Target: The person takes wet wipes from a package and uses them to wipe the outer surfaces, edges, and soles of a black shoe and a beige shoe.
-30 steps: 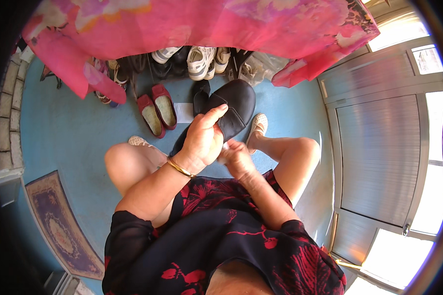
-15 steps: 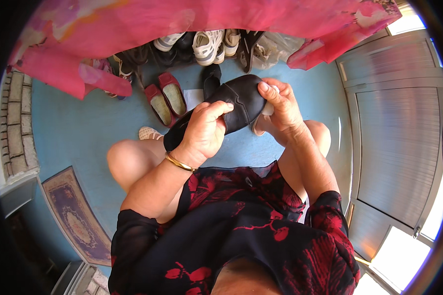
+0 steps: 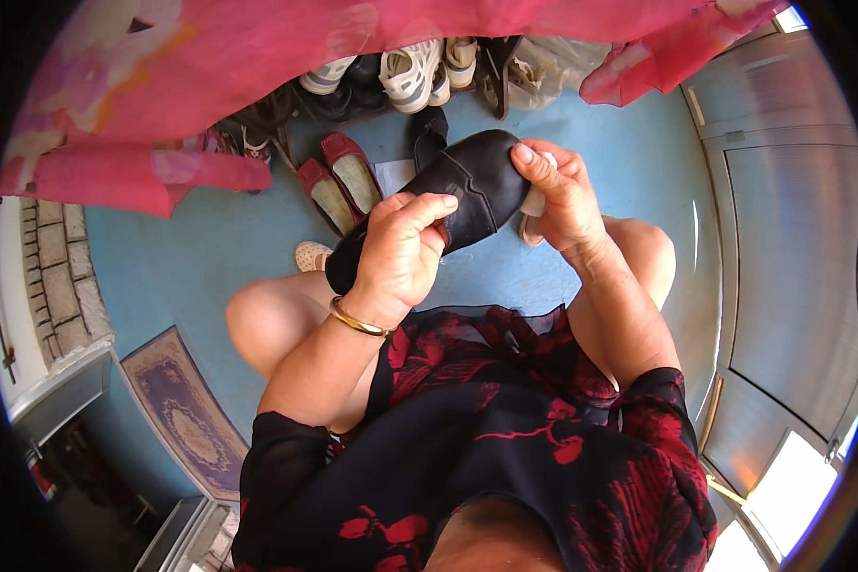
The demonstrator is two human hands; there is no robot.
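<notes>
A black leather shoe (image 3: 486,181) is held above my knees, its toe pointing to the upper right. My left hand (image 3: 400,248), with a gold bangle at the wrist, grips the shoe around its opening, thumb lying on the upper. At the toe, my right hand (image 3: 561,191) is closed, thumb against the tip. Between its fingers a small white cloth or tissue (image 3: 534,200) shows in part. Another black shoe (image 3: 429,135) stands on the floor just beyond, beside a white sheet (image 3: 394,175).
A pair of dark red shoes (image 3: 355,172) rests on the blue floor (image 3: 181,257) to the left. Several shoes, including white sneakers (image 3: 410,76), sit under a pink curtain (image 3: 257,67). A patterned mat (image 3: 186,410) lies at lower left; a metal-framed door (image 3: 791,257) stands at right.
The whole view has shifted, so everything sits slightly farther right. Both hands keep their hold on the black shoe, with the right hand still at its toe.
</notes>
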